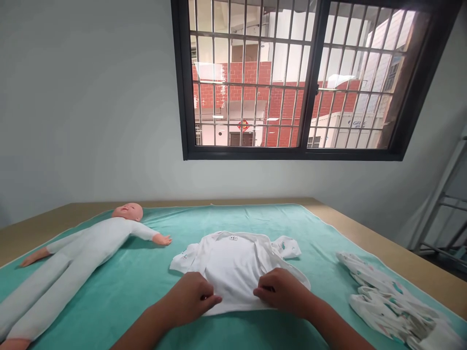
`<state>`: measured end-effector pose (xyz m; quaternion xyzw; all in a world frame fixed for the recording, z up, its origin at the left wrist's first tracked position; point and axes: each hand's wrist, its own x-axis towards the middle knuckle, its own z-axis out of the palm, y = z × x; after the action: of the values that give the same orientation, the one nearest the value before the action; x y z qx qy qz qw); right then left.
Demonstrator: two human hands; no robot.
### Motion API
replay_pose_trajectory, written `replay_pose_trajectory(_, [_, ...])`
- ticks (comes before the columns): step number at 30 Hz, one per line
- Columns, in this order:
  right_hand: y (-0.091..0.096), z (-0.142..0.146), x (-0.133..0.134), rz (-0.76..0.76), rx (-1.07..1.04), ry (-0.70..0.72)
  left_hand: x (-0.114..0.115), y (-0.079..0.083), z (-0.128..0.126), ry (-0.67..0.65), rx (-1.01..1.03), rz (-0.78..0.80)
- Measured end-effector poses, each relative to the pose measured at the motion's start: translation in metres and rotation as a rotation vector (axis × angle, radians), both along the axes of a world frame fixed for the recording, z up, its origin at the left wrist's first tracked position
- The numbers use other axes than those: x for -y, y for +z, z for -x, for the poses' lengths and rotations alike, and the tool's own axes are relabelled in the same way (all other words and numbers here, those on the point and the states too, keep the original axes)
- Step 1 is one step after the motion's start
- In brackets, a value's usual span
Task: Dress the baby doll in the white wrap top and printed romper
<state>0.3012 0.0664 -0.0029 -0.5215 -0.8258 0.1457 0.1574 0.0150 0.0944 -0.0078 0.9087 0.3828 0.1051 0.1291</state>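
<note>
While left hand point(193, 297) and right hand point(283, 290), grip indeterminable, apparently straighten white garment point(235, 265), next move likely requires even tension.

Bright daylight fills the window point(311, 83) beyond the right hand point(282, 291), with pale glare on its panes; the wall point(91, 102) beyond the left hand point(189, 300) is dimmer. Wide-angle stretch skews the edges.

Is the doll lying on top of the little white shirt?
No, the doll lies on the green blanket, to the left of the shirt.
</note>
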Motion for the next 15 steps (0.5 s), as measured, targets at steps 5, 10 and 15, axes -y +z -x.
replay_pose_trajectory(5, [-0.008,-0.024,-0.018,-0.170,-0.111,-0.369,-0.003,-0.009,-0.006,0.139,0.119,-0.074])
replay_pose_trajectory(10, [-0.020,-0.069,-0.037,-0.122,-0.105,-0.629,-0.019,-0.014,0.005,0.379,0.245,-0.215])
replay_pose_trajectory(15, [-0.031,-0.078,-0.045,-0.050,-0.078,-0.530,-0.033,-0.017,0.020,0.667,0.226,-0.134])
